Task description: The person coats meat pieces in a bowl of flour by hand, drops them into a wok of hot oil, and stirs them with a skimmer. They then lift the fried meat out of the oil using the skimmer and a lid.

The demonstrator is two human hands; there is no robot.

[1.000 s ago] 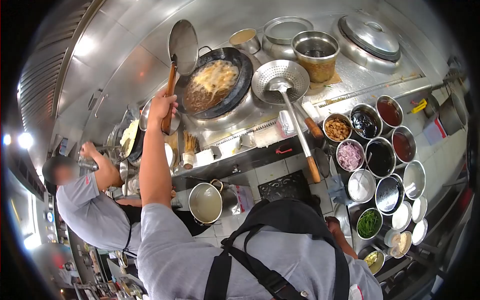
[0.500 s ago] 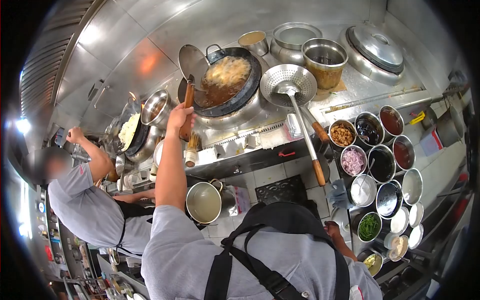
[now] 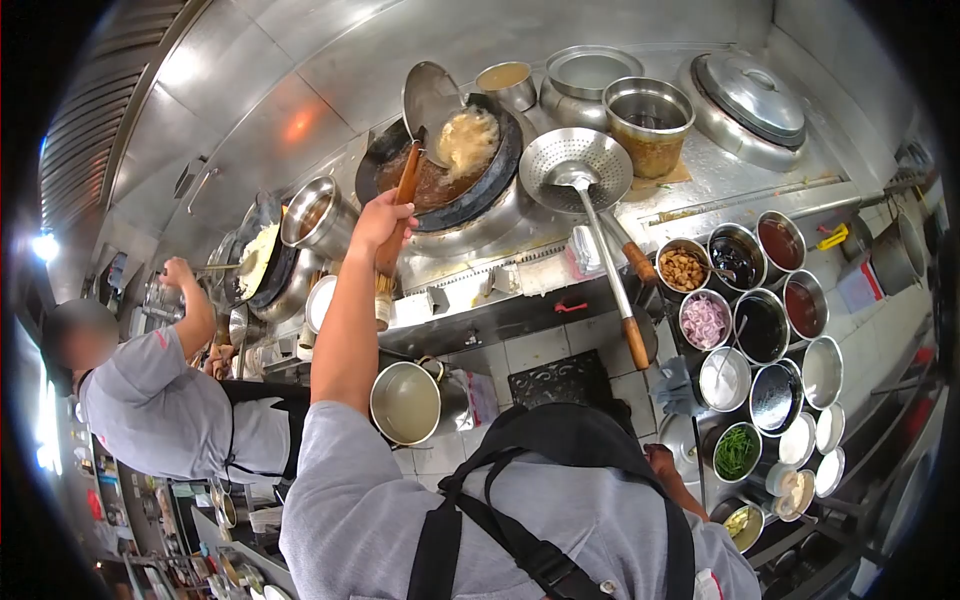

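Note:
My left hand (image 3: 385,225) is closed around the wooden handle of a wide metal strainer (image 3: 432,95). The strainer's round bowl is tilted up over the left side of a black wok (image 3: 510,160). In the wok, pale golden food (image 3: 468,142) bubbles in brown oil, right beside the strainer's edge. A bamboo brush (image 3: 383,303) stands just below that hand. My right hand (image 3: 660,462) hangs low at my side, near a round metal lid (image 3: 680,440); its fingers are dark and partly hidden.
A perforated strainer (image 3: 575,165) rests right of the wok, its handle jutting over the counter edge. Several seasoning tins, including chopped red onion (image 3: 705,323), line the right. A pot (image 3: 405,402) sits below my left arm. At left, a co-worker (image 3: 160,390) tends another wok (image 3: 270,270).
My left hand has moved the strainer to the right across the wok, and the frying food is bunched toward the wok's right side. The co-worker's raised hand has shifted right.

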